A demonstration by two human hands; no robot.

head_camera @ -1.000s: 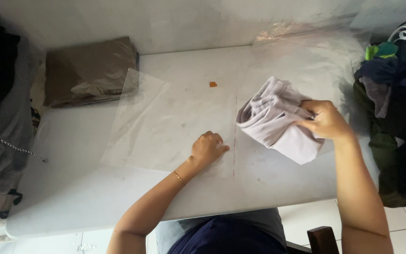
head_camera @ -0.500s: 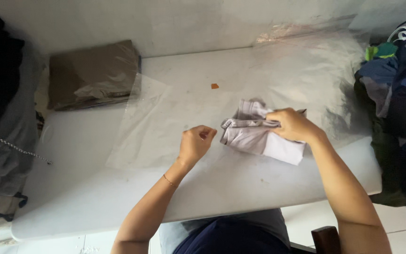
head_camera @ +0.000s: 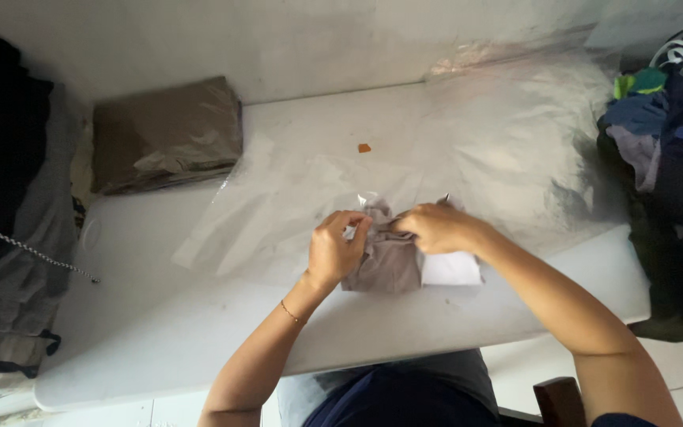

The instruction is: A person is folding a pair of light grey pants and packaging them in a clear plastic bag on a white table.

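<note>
A folded pale grey garment [head_camera: 389, 265] with a white part at its right end lies on the white table [head_camera: 160, 332], near the front edge. My left hand [head_camera: 337, 247] grips its upper left corner. My right hand [head_camera: 436, 227] pinches the top edge just to the right, fingers closed on the cloth. The two hands almost touch above the garment. A clear plastic sheet [head_camera: 294, 190] is spread under and behind the garment.
A brown packaged bundle [head_camera: 166, 134] lies at the table's back left. A small orange scrap [head_camera: 364, 148] sits on the plastic. A heap of mixed clothes [head_camera: 669, 142] stands at the right; dark garments [head_camera: 1, 182] hang at the left.
My right hand brought the grey garment from the right and down onto the table in front of me. My left hand moved right and took hold of it.
</note>
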